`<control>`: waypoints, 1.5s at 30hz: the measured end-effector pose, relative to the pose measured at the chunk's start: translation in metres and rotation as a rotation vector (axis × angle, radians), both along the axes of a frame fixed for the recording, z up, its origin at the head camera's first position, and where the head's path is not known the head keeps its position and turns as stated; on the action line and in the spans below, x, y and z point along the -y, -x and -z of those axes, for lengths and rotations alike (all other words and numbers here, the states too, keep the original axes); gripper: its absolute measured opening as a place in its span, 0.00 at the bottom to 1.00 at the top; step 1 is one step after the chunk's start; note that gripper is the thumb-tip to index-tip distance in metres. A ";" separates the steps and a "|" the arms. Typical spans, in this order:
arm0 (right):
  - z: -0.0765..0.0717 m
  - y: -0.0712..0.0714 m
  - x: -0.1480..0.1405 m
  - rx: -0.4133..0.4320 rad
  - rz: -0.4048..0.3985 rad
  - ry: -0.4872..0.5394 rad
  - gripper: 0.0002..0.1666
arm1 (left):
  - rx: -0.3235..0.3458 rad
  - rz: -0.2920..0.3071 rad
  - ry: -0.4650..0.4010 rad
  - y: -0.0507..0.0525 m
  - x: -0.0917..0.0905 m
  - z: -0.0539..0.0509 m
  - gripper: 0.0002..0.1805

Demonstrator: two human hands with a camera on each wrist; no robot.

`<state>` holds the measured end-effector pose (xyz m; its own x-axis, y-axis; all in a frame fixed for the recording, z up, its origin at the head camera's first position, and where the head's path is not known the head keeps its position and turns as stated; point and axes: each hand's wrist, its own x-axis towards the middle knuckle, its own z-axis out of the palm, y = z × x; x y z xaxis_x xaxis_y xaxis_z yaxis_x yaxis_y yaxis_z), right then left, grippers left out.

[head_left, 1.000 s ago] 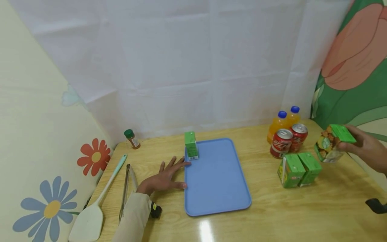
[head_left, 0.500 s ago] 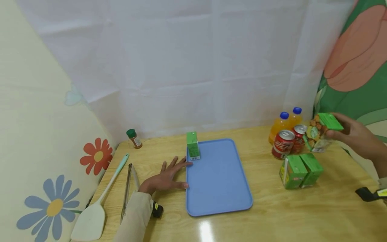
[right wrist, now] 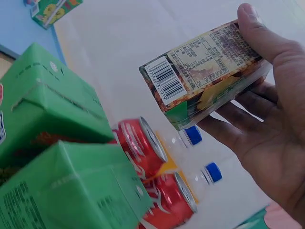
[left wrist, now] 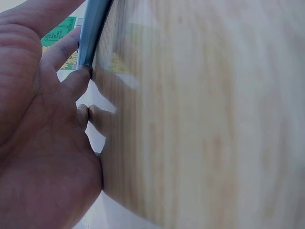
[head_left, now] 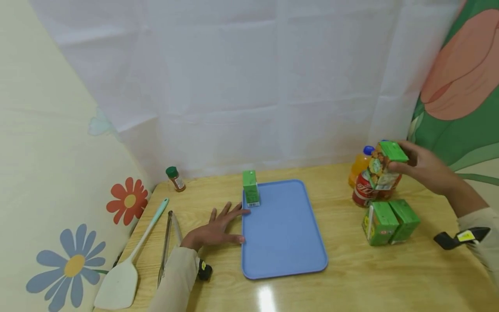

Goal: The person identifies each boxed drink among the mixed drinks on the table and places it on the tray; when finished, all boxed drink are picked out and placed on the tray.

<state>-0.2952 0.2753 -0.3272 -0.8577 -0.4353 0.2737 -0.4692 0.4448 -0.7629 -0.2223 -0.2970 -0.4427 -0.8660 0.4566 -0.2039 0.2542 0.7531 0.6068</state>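
My right hand [head_left: 421, 167] grips a green-topped drink carton [head_left: 386, 167] in the air, in front of the cans and bottles. In the right wrist view the thumb and fingers clasp the carton [right wrist: 205, 71] from two sides, its barcode end facing the camera. My left hand [head_left: 216, 232] lies spread on the table, its thumb and a fingertip touching the left rim of a blue tray [head_left: 284, 234]. In the left wrist view the hand [left wrist: 47, 119] is beside the tray's edge [left wrist: 93, 33]. Another green carton [head_left: 251, 188] stands upright on the tray's far left corner.
Two green cartons [head_left: 390, 223] stand side by side at right, before red cans [head_left: 362, 190] and orange juice bottles [head_left: 356, 167]. At left lie metal tongs [head_left: 165, 245] and a white spatula [head_left: 118, 284]. A green-capped spice jar [head_left: 176, 179] stands near the back.
My right hand has carried the carton leftward, from the right side of the table to before the cans. My left hand stays at the tray's rim.
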 end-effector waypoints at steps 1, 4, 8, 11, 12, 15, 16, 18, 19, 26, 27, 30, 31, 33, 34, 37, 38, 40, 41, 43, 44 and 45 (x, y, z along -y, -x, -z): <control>-0.001 0.002 0.003 0.001 -0.016 0.003 0.36 | -0.001 -0.001 0.001 0.000 0.000 0.000 0.47; -0.001 0.007 0.015 0.012 -0.053 0.015 0.34 | -0.003 -0.002 0.001 0.000 0.000 0.000 0.46; -0.002 0.012 0.030 0.027 -0.094 0.030 0.32 | -0.002 -0.002 -0.001 0.000 0.001 0.000 0.46; -0.004 0.015 0.043 0.051 -0.098 0.036 0.34 | -0.005 -0.002 0.007 -0.001 0.001 0.000 0.47; -0.005 0.016 0.047 0.054 -0.095 0.028 0.34 | -0.007 -0.002 0.012 -0.001 0.001 0.000 0.47; -0.008 0.022 0.058 0.060 -0.099 0.013 0.35 | -0.016 -0.004 0.019 0.000 0.001 -0.001 0.46; -0.008 0.024 0.062 0.057 -0.104 0.006 0.35 | -0.017 -0.003 0.022 0.000 0.001 -0.001 0.47; -0.008 0.029 0.069 0.056 -0.112 0.003 0.33 | -0.017 -0.004 0.021 0.000 0.001 -0.001 0.47; -0.008 0.031 0.072 0.061 -0.117 0.007 0.33 | -0.016 -0.004 0.022 0.000 0.001 -0.001 0.47; -0.006 0.042 0.096 0.080 -0.090 -0.007 0.36 | -0.008 -0.004 0.024 0.002 -0.002 0.002 0.47; -0.005 0.044 0.100 0.085 -0.092 -0.006 0.36 | -0.007 -0.006 0.025 0.002 -0.003 0.002 0.47; -0.004 0.046 0.109 0.113 -0.113 0.023 0.36 | -0.003 -0.010 0.034 0.003 -0.003 0.003 0.47; -0.004 0.047 0.112 0.121 -0.119 0.029 0.37 | -0.002 -0.011 0.034 0.004 -0.003 0.004 0.47; -0.002 0.048 0.117 0.135 -0.127 0.041 0.37 | 0.000 -0.010 0.034 0.005 -0.003 0.004 0.47; -0.002 0.049 0.120 0.137 -0.125 0.045 0.38 | 0.001 -0.011 0.032 0.005 -0.004 0.004 0.47; 0.001 0.053 0.130 0.127 -0.132 0.051 0.38 | 0.001 -0.014 0.029 0.006 -0.004 0.004 0.47; 0.002 0.055 0.134 0.125 -0.135 0.055 0.38 | -0.001 -0.014 0.029 0.006 -0.004 0.004 0.47; 0.006 0.058 0.140 0.116 -0.149 0.065 0.38 | 0.001 -0.016 0.024 0.006 -0.003 0.003 0.47; 0.007 0.059 0.143 0.116 -0.159 0.069 0.38 | 0.003 -0.015 0.023 0.006 -0.004 0.003 0.47; 0.010 0.061 0.149 0.125 -0.179 0.076 0.38 | 0.008 -0.014 0.019 0.006 -0.004 0.003 0.47; 0.012 0.061 0.152 0.128 -0.186 0.076 0.38 | 0.010 -0.014 0.017 0.006 -0.004 0.003 0.47; 0.013 0.063 0.155 0.136 -0.198 0.082 0.37 | 0.012 -0.014 0.015 0.006 -0.004 0.003 0.48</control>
